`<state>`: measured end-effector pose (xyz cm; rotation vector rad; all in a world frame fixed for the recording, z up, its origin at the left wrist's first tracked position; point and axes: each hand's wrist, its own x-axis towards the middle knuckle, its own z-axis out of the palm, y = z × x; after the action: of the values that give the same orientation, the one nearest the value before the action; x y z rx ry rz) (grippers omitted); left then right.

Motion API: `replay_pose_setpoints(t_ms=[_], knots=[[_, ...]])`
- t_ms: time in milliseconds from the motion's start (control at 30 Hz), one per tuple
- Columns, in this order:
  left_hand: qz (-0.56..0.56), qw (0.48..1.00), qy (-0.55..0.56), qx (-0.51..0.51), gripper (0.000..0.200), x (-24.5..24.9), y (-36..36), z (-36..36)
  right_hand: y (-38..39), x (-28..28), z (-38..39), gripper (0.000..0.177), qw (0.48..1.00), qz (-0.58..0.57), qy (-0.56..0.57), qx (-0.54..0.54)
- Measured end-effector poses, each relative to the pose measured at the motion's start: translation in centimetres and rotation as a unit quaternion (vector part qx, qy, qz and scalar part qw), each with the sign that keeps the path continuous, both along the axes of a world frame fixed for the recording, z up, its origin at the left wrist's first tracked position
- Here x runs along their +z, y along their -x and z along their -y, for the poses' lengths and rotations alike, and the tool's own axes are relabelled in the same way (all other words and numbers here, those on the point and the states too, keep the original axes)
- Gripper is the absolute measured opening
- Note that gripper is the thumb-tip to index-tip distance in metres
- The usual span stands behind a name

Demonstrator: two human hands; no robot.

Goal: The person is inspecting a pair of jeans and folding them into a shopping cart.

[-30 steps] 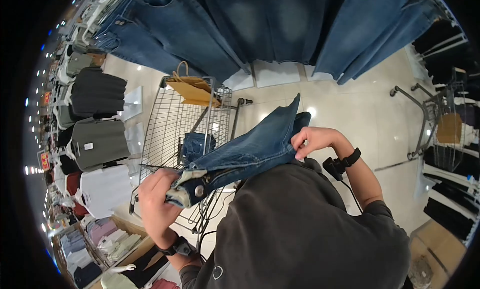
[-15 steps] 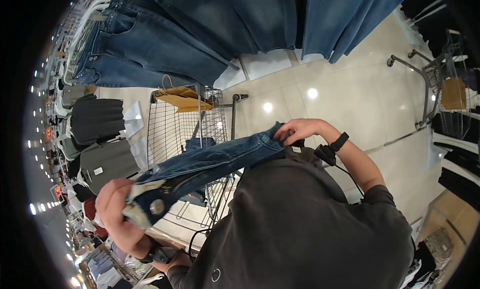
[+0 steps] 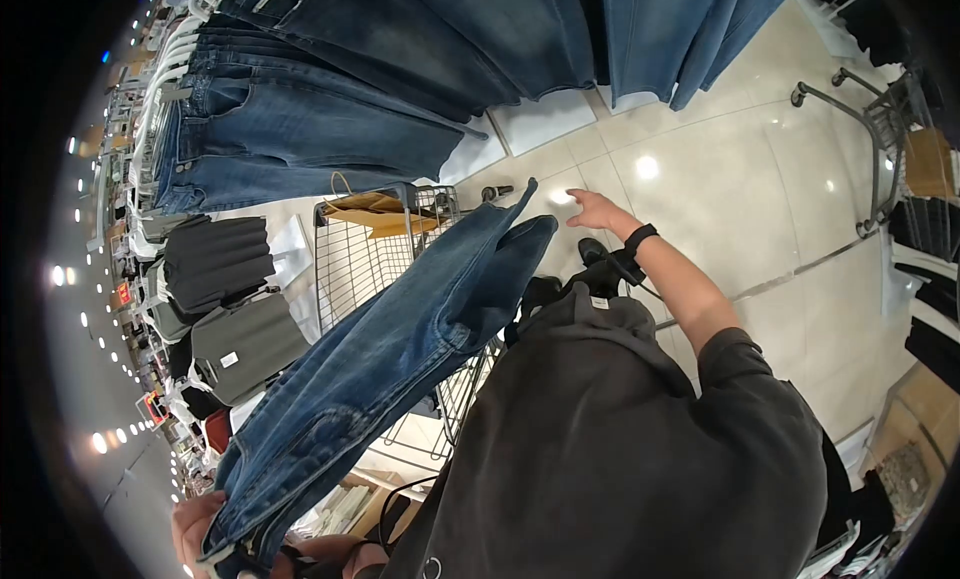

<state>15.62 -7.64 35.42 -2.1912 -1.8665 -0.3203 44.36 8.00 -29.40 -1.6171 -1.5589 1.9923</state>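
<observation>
A pair of blue jeans stretches slantwise across the front of me, over a wire shopping cart. My left hand, low at the left edge, is closed on the waist end of the jeans; part of that hand is hidden behind the denim. The leg ends stick out toward the upper right, free of any grip. Just beyond them is my right hand, apart from the cloth, with its fingers extended and nothing held.
Blue jeans hang on white hangers above the cart. A brown paper bag sits at the cart's far end. Dark shirts hang at the left. Another cart stands on the tiled floor at the right.
My right hand has let go of the leg ends and moved up slightly. My left hand has shifted down and left with the waist, and the jeans have spread wider.
</observation>
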Motion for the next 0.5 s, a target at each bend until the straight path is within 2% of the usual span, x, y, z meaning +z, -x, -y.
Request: replay_pose_setpoints(t_ms=[67,100,200,233,300,333,367,400,467,500], knots=[[-0.003,1.0,-0.018,0.019,0.025,1.0,1.3,0.8,0.7,-1.0,0.5,0.077,0.978,0.003,0.188,-0.094],[-0.051,0.998,-0.007,-0.029,0.022,1.9,1.4,0.6,0.8,-0.8,0.9,0.081,0.951,-0.007,0.288,-0.115],[0.062,0.988,0.059,-0.13,0.039,4.2,3.8,2.0,2.0,-0.4,2.8,0.085,0.914,-0.059,0.368,-0.16],[0.096,0.979,0.083,-0.162,0.047,5.1,4.5,2.5,2.0,-0.2,2.9,0.084,0.953,-0.065,0.273,-0.115],[0.166,0.951,0.132,-0.224,0.064,6.7,6.0,3.3,3.2,-4.6,2.5,0.085,0.979,-0.097,0.163,-0.076],[0.185,0.941,0.152,-0.24,0.063,6.9,6.2,3.2,3.6,-6.5,1.9,0.085,0.986,-0.112,0.108,-0.056],[0.185,0.939,0.159,-0.241,0.062,6.6,6.0,2.9,4.0,-7.2,1.1,0.078,0.991,-0.1,0.093,0.002],[0.176,0.942,0.16,-0.237,0.061,6.0,5.6,2.4,3.2,-2.9,0.5,0.068,0.964,-0.128,0.232,-0.002],[0.15,0.951,0.152,-0.222,0.06,4.5,4.5,1.2,2.8,-4.0,0.8,0.053,0.942,-0.138,0.304,-0.019],[0.137,0.957,0.145,-0.213,0.059,3.9,4.0,0.7,2.7,-5.3,0.3,0.056,0.941,-0.151,0.301,-0.021]])
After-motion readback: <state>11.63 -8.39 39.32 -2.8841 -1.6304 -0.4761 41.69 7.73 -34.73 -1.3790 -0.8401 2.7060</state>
